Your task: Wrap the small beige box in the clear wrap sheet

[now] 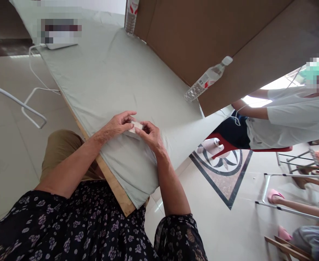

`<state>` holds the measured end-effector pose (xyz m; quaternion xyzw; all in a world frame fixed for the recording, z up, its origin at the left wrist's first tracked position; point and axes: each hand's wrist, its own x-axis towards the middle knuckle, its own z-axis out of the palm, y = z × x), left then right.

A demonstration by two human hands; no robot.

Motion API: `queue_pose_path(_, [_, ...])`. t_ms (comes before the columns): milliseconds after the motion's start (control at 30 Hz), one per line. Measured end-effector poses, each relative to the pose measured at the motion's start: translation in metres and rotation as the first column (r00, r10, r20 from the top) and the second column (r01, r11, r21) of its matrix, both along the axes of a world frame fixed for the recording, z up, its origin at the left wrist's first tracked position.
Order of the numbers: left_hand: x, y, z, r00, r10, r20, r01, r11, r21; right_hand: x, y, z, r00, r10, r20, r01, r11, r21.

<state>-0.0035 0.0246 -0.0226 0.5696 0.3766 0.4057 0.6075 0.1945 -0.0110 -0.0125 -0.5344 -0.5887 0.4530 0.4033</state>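
Both of my hands meet over the near part of a table covered with a pale grey-green cloth (107,76). My left hand (118,125) pinches one end of a small pale, whitish object (136,126) with thumb and fingers. My right hand (150,135) grips its other end, fingers curled round it. The object is too small and too covered to name. It rests just above or on the cloth.
A plastic water bottle (207,79) lies against a brown cardboard partition (203,32); another bottle (131,16) stands at the far end. A white device with a cable (60,44) sits far left. A person in a white shirt (290,121) sits on a red chair at right.
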Motion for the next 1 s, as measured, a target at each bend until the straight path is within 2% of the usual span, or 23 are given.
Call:
queue_pose_path(133, [0.002,0.000,-0.002,1.000,-0.012,0.019,0.012,1.000,0.004,0.001,0.004,-0.002,0.997,-0.042,0.068,0.029,0.985,0.170])
queue_pose_path(267, [0.004,0.000,-0.001,0.999,-0.020,0.030,0.020,1.000,0.003,-0.001,0.007,-0.002,0.990,-0.091,0.106,0.045,0.927,0.372])
queue_pose_path(400, [0.004,0.000,-0.001,1.000,-0.018,-0.003,0.018,0.999,0.029,-0.006,0.006,-0.002,0.985,-0.128,0.117,0.055,0.872,0.486])
queue_pose_path(600, [0.004,0.000,-0.003,0.998,0.002,-0.056,0.004,0.995,0.098,-0.007,-0.013,-0.003,0.924,-0.148,0.352,-0.030,0.891,0.454])
queue_pose_path(700, [0.004,-0.001,-0.003,0.997,0.015,-0.070,-0.007,0.993,0.119,-0.004,-0.025,-0.002,0.899,-0.133,0.418,-0.089,0.878,0.470])
queue_pose_path(767, [0.004,-0.001,-0.003,0.997,0.020,-0.075,-0.011,0.993,0.121,-0.001,-0.030,-0.002,0.918,-0.130,0.374,-0.073,0.873,0.483])
queue_pose_path(833, [0.004,-0.002,-0.003,0.998,0.021,-0.061,-0.014,0.994,0.112,0.002,-0.031,-0.002,0.952,-0.149,0.268,0.006,0.883,0.470])
queue_pose_path(933, [0.005,-0.002,-0.004,0.999,0.033,-0.026,-0.030,0.996,0.089,0.010,-0.027,-0.005,0.977,-0.175,0.126,0.113,0.913,0.392])
queue_pose_path(1000, [0.005,-0.003,-0.004,0.999,0.046,-0.007,-0.046,0.997,0.067,0.014,-0.023,-0.009,0.984,-0.146,0.107,0.104,0.940,0.326])
